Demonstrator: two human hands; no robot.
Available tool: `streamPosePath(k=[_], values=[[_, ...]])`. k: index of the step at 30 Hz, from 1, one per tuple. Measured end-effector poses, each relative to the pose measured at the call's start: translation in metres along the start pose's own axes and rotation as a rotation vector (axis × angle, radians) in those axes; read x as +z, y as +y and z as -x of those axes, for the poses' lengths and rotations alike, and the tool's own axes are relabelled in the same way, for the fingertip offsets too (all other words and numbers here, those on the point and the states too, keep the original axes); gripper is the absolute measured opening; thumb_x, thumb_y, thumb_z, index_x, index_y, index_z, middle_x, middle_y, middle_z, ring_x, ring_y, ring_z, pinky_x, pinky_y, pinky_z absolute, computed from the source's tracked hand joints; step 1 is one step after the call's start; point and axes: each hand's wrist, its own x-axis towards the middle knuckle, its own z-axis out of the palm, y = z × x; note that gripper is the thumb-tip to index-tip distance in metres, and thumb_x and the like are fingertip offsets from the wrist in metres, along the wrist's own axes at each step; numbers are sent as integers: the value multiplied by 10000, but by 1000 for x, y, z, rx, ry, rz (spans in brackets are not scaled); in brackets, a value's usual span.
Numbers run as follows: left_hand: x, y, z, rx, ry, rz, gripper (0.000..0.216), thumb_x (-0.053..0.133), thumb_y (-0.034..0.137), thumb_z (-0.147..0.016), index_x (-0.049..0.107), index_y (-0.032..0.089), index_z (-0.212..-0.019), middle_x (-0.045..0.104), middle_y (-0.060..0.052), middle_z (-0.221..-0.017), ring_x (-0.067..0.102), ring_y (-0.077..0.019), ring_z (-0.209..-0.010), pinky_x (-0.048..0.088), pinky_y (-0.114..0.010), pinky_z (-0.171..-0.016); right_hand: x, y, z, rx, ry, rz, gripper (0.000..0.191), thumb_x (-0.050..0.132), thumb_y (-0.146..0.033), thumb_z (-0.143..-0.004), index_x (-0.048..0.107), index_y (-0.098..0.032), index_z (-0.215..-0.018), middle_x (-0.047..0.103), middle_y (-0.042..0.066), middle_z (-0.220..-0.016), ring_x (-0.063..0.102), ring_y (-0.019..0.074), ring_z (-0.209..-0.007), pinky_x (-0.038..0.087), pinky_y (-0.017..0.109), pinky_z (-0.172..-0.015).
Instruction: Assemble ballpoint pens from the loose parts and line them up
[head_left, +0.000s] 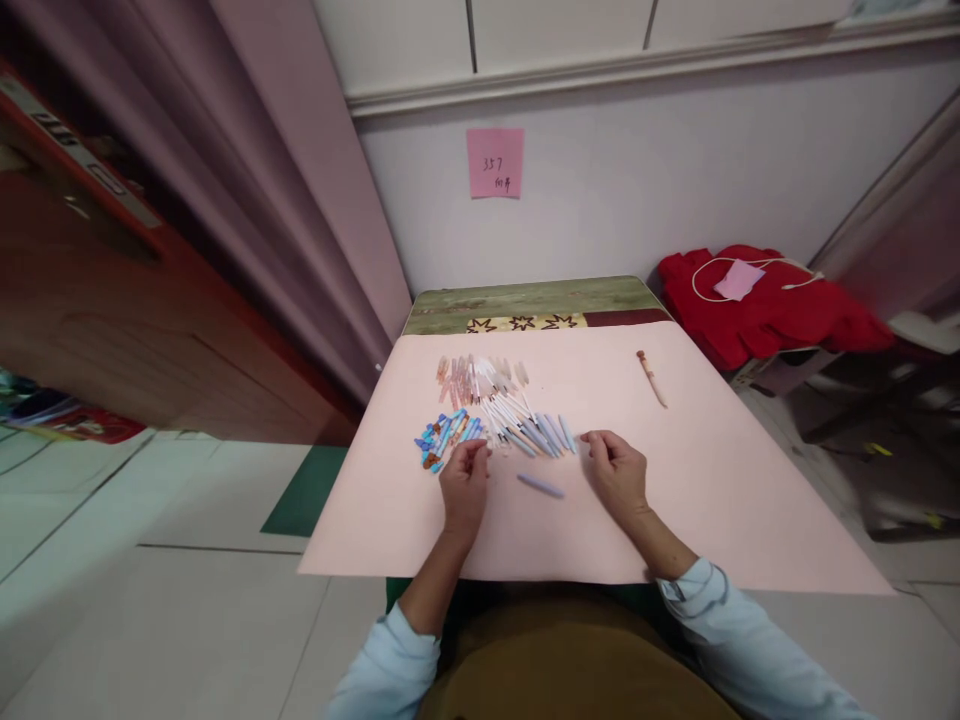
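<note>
My left hand is at the near edge of a heap of blue and brown pen caps and small parts. Its thumb and fingers are pinched together, and anything between them is too small to make out. To the right, my right hand also has its fingertips closed, just beside a row of pale blue and grey pen barrels. White pen refills fan out behind the barrels. One loose grey-blue barrel lies between my hands. Farther back are pinkish and clear tube pieces.
A whole pen with a brown figure top lies at the right of the pink table sheet. Red cloth with a white cable lies beyond the right edge. A pink note hangs on the wall; a curtain borders the left.
</note>
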Motion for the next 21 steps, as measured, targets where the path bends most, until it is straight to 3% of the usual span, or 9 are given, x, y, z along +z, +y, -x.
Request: streamPosePath(k=[3,8,10,12,17,21], values=[[8,-3,4,49,-29,-44,192,567,354,-853,652,191,-909,662,-26,-791,550,-113,-588,460,-240,-574,-3,-2,4,-138,-20,20,277,509,-376,-914,712,-200,-847,685,21,-727,594,142,-612,439,252,-601],[6,-2,10,64,-17,-40,272,492,410,-902,652,190,-897,650,-21,-774,501,-102,-527,425,-237,-541,-4,-14,17,-720,-367,187,230,615,-427,-858,706,-216,-855,647,23,-680,572,135,-619,416,251,-619],[4,-1,10,56,14,-5,299,466,421,-916,647,183,-903,635,-13,-757,458,-91,-493,406,-233,-519,-2,-17,20,-836,-400,246,263,642,-468,-835,710,-218,-878,648,30,-685,582,145,-648,413,257,-639],[4,0,10,58,45,14,313,456,426,-922,645,176,-909,625,-9,-747,439,-86,-485,399,-230,-514,0,-18,20,-798,-349,244,266,641,-464,-839,709,-213,-895,661,37,-712,589,143,-659,412,254,-648],[4,-1,10,57,68,-13,332,456,444,-911,648,174,-908,630,-19,-750,447,-88,-489,409,-229,-516,-2,-12,17,-537,-235,247,227,564,-386,-888,719,-221,-872,671,25,-706,581,128,-629,390,242,-624],[5,-3,10,70,86,-14,317,469,440,-902,640,174,-890,641,-21,-757,454,-89,-489,429,-239,-548,3,-14,15,-486,-192,306,231,529,-349,-893,725,-228,-872,676,29,-730,589,142,-682,377,250,-643]])
